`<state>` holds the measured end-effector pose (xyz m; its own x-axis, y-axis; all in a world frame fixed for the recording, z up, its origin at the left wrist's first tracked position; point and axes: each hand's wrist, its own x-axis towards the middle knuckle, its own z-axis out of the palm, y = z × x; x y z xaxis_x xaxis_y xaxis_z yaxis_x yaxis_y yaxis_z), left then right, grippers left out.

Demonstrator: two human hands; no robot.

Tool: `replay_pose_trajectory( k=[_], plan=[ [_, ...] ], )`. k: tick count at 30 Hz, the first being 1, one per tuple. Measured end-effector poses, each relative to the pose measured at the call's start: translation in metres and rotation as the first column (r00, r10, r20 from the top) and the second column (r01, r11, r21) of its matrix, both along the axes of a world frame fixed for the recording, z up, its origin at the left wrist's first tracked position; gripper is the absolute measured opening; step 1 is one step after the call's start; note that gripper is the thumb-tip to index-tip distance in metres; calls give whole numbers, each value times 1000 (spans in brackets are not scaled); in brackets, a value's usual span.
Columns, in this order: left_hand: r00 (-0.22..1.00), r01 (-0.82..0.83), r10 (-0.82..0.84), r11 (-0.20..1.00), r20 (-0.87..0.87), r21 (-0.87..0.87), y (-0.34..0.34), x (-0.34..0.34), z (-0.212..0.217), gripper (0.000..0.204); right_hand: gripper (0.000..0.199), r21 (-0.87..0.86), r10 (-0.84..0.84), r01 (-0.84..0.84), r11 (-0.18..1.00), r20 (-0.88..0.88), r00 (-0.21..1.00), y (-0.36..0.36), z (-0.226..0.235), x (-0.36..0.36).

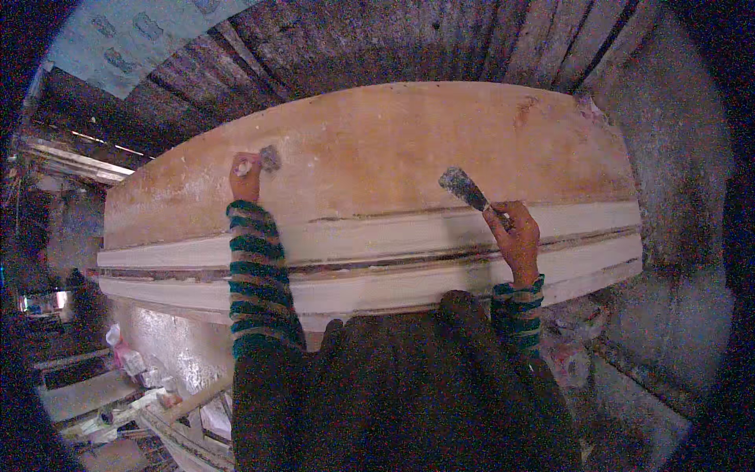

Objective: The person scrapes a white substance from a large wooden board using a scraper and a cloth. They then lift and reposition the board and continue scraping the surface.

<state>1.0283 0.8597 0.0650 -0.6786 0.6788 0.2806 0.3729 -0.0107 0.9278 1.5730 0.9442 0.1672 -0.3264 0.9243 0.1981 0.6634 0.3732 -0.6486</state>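
Observation:
My right hand [517,240] is closed around the handle of a putty knife [462,187]. Its wide blade is smeared grey and white and points up and to the left, over the lower part of a wooden panel [393,149]. Farther left, my left hand [245,178] is closed on a small grey-ended scraper [270,159] near the panel's surface; most of it is hidden by my fingers. The panel is large, orange-brown and curved along its far edge. Pale patches mark it, and white-coated strips [377,291] with dark grooves run along its near side.
Dark corrugated sheeting [393,39] rises behind the panel. A grey wall [684,157] stands at the right. Wooden slats [185,429] and assorted clutter [130,362] lie at the lower left. A pale blue sheet [141,39] shows at the upper left.

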Motion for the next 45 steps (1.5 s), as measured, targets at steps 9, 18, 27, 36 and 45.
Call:
replay_pose_trajectory(
  k=[9, 18, 27, 36, 45],
  plan=[
    [953, 109, -110, 994, 283, 19, 12, 14, -49, 21, 19, 81, -163, 161, 984, 26, 986, -70, -3, 30],
    [788, -387, -35, 748, -615, -539, -91, -175, -18, 25, 22, -13, -348, 350, 937, -147, 926, -183, -25, 9],
    [744, 564, -597, 802, 299, 198, 35, 38, -85, 11, 20, -8, -211, 211, 978, -25, 977, -219, -1, -73],
    [705, 686, -560, 695, 435, -216, 0, -85, -115, 22, 22, -6, -172, 173, 985, 32, 985, -193, 7, -75],
    [856, -351, -50, 674, -514, -650, -124, -261, -33, 47, 20, -5, -142, 142, 990, -14, 990, -160, -29, -65]
  ],
)
